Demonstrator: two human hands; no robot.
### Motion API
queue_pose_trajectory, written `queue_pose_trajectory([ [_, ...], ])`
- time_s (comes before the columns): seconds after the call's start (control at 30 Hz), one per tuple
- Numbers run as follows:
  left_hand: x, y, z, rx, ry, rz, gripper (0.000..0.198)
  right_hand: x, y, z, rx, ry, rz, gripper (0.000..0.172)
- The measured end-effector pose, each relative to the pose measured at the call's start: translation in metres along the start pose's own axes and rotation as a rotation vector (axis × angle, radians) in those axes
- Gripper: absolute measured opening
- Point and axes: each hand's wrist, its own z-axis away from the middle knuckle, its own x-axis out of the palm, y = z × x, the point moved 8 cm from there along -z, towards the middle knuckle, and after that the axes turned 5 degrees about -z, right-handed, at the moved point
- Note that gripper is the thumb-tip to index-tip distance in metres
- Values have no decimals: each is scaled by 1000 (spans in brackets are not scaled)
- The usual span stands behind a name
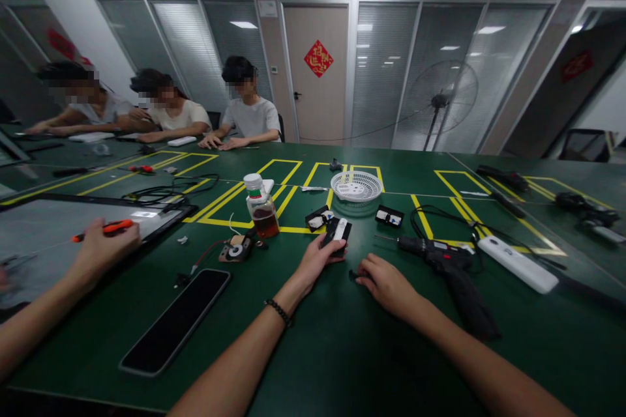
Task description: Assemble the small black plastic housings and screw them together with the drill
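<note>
My left hand [317, 257] grips a small flat black case with a white strip [339, 229] on its face, tilted up off the table. Just to its right, my right hand [381, 279] pinches a small black piece [353, 274] between thumb and fingers; its kind is too small to make out. Two similar black-and-white cases lie beyond, one at left [319, 217], partly behind the held one, and one at right [390, 215]. A black power drill [445, 260] rests on its side right of my right hand, its bit pointing toward the cases.
Around me on the green table [313, 365] are a phone [178, 322], a small motor with wires [235, 249], a bottle of brown liquid [263, 208], a white basket [356, 187] and a white power strip [518, 264]. At left, another person's hand [105, 247] holds an orange-handled screwdriver [115, 227].
</note>
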Motion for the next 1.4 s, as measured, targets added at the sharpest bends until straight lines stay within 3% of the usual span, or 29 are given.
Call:
queue_pose_trajectory([
  [0.23, 2, 0, 0, -1, -20, -13, 46, -7, 11, -2, 46, 90, -199, 14],
  [0.43, 5, -1, 2, -35, -30, -23, 44, 5, 43, -4, 272, 69, -779, 28],
  [0.63, 11, 3, 7, -38, -49, -52, 48, 17, 47, -2, 377, 94, -1261, 30],
  [1.13, 24, 1, 13, -22, -119, -294, 60, 5, 58, -1, 417, 233, -1340, 35],
  [1.4, 29, 3, 14, -12, -91, -307, 56, -3, 47, -5, 288, 235, -1243, 38],
])
